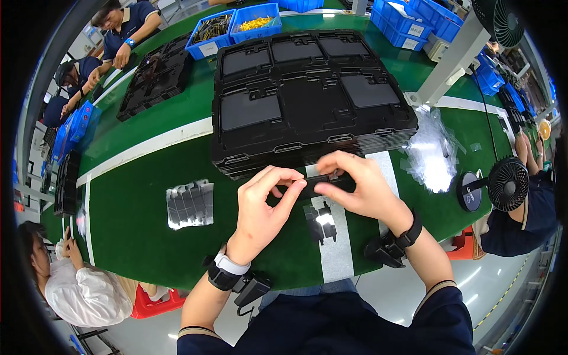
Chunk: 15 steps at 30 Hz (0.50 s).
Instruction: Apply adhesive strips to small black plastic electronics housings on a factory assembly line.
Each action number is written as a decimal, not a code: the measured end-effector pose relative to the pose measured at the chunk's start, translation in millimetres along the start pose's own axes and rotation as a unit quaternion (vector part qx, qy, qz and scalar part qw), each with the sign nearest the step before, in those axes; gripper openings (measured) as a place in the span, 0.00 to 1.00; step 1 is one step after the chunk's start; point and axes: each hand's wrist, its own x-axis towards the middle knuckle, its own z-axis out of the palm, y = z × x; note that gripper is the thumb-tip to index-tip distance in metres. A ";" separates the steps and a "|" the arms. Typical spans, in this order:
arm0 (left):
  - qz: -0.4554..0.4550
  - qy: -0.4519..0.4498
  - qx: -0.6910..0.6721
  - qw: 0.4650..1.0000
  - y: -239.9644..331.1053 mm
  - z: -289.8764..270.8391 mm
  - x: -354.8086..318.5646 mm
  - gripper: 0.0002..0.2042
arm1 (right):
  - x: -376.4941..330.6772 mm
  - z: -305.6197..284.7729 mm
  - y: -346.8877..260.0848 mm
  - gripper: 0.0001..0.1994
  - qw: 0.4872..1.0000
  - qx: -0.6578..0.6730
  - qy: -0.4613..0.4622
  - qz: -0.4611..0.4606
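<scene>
Between my hands, above the green table [142, 236], is a thin black flat piece [313, 187], partly hidden by my fingers. The thumb and fingertips of my left hand [260, 207] pinch its left end. My right hand [370, 186] has its thumb and fingers closed around the other end. Just below them, a small clear film with black shapes [322, 222] lies across a pale strip on the table. To the left rests a sheet of black adhesive pieces [190, 204]. Directly beyond my hands stands a stack of black moulded trays [310, 100]; the top one holds several dark flat panels.
Used clear film [435, 154] is heaped at the right, beside a small black fan [503, 184] and a grey post [452, 56]. Blue bins [255, 21] line the back. More black trays [157, 77] stand at the far left. Co-workers sit on both sides.
</scene>
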 end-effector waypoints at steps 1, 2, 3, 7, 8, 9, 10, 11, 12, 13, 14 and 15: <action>-0.022 -0.001 -0.046 0.999 0.2 1.7 -1.2 0.05 | -1.4 -0.5 -0.3 0.15 0.999 0.026 -0.003 0.025; -0.056 0.004 -0.089 0.994 0.7 4.2 -2.9 0.05 | -3.1 -1.8 -0.6 0.17 0.997 0.050 -0.013 0.056; -0.074 -0.007 -0.125 0.989 0.7 5.7 -4.2 0.06 | -4.9 -3.2 -0.6 0.19 0.993 0.073 -0.022 0.087; -0.171 -0.135 -0.205 0.954 -2.9 1.4 -5.3 0.09 | -7.9 -9.6 2.1 0.19 0.978 0.181 -0.010 0.101; -0.166 -0.139 -0.228 0.949 -3.3 0.5 -5.7 0.09 | -7.3 -11.0 2.7 0.18 0.970 0.221 -0.024 0.103; -0.164 -0.144 -0.249 0.944 -3.2 0.3 -6.2 0.09 | -6.3 -12.2 3.3 0.18 0.959 0.260 -0.035 0.103; -0.161 -0.148 -0.272 0.937 -2.9 0.5 -6.5 0.09 | -5.0 -12.7 3.6 0.17 0.943 0.316 -0.035 0.100; -0.159 -0.159 -0.296 0.928 -2.3 1.2 -7.0 0.09 | -3.9 -13.6 4.1 0.16 0.923 0.371 -0.034 0.095; -0.158 -0.170 -0.319 0.919 -1.4 1.6 -7.6 0.09 | -3.3 -13.4 4.3 0.15 0.901 0.424 -0.037 0.085; -0.160 -0.180 -0.340 0.909 -0.5 1.6 -8.1 0.09 | -2.8 -14.6 5.3 0.13 0.886 0.456 -0.060 0.062; -0.164 -0.195 -0.348 0.902 0.2 0.8 -8.6 0.09 | -4.0 -13.8 5.8 0.13 0.874 0.475 -0.071 0.074; -0.170 -0.210 -0.354 0.895 0.8 -0.4 -8.9 0.09 | -5.0 -13.7 7.4 0.12 0.860 0.500 -0.074 0.075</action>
